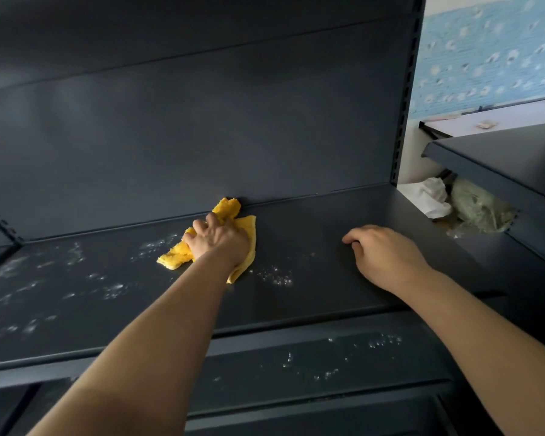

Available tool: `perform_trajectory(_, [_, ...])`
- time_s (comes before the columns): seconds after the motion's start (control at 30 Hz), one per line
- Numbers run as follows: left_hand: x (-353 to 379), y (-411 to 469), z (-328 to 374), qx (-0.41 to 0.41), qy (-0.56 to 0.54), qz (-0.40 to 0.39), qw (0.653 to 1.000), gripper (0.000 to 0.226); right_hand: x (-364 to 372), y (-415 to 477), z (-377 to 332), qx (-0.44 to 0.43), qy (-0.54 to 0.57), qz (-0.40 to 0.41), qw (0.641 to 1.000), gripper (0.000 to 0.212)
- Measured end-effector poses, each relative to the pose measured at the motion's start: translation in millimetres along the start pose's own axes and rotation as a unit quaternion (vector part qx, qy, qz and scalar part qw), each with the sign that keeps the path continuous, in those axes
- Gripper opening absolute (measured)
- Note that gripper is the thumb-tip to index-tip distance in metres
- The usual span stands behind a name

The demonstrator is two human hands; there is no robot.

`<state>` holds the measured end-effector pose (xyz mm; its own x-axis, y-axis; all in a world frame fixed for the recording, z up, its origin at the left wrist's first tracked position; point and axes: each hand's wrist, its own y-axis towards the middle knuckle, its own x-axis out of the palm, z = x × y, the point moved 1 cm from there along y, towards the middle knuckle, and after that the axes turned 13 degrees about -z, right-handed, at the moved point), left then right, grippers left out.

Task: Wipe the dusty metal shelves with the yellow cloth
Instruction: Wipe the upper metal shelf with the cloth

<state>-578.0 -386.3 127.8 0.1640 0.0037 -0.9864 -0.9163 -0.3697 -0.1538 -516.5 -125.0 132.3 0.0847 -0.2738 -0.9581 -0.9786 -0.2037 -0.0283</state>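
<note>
Against the back panel: left hand pressing down, grasping yellow cloth; right hand resting loosely curled, holding nothing. Dust patches remaining beside cloth, lower shelf apparently untouched.

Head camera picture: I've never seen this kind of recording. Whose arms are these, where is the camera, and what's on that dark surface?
There is no machine: a person wears the camera on the head, so you look down along their own arms. The left hand presses a yellow cloth flat on a dark metal shelf, near its back panel. The right hand rests empty on the same shelf, fingers curled. Whitish dust patches lie mostly left of the cloth, and more on the lower shelf. Crumpled bags sit beyond the shelf's right end.
</note>
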Motion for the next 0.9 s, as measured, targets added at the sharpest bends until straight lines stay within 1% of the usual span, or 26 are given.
perform_trajectory(0.2, [1, -35, 47, 0.021, -0.004, -0.011, 1.000, 0.050, -6, -30, 20, 0.012, -0.024, 0.016, 1.000, 0.032])
perform_trajectory(0.33, [3, -64, 87, 0.068, 0.003, -0.006, 0.998, 0.050, -10, -49, 36, 0.015, -0.024, 0.035, 0.999, 0.032])
perform_trajectory(0.43, [5, -85, 113, 0.103, 0.010, -0.003, 0.995, 0.050, -15, -61, 47, 0.017, -0.003, 0.045, 0.999, 0.032])
perform_trajectory(0.57, [9, -109, 137, 0.158, 0.021, 0.005, 0.987, 0.050, -16, -77, 61, 0.035, -0.001, 0.038, 0.999, 0.032])
perform_trajectory(0.73, [16, -126, 128, 0.235, 0.033, 0.028, 0.971, 0.053, -12, -83, 56, 0.028, -0.002, 0.024, 0.999, 0.033])
perform_trajectory(0.9, [20, -125, 93, 0.243, 0.027, 0.040, 0.969, 0.052, -6, -69, 23, 0.002, -0.018, 0.017, 1.000, 0.039])
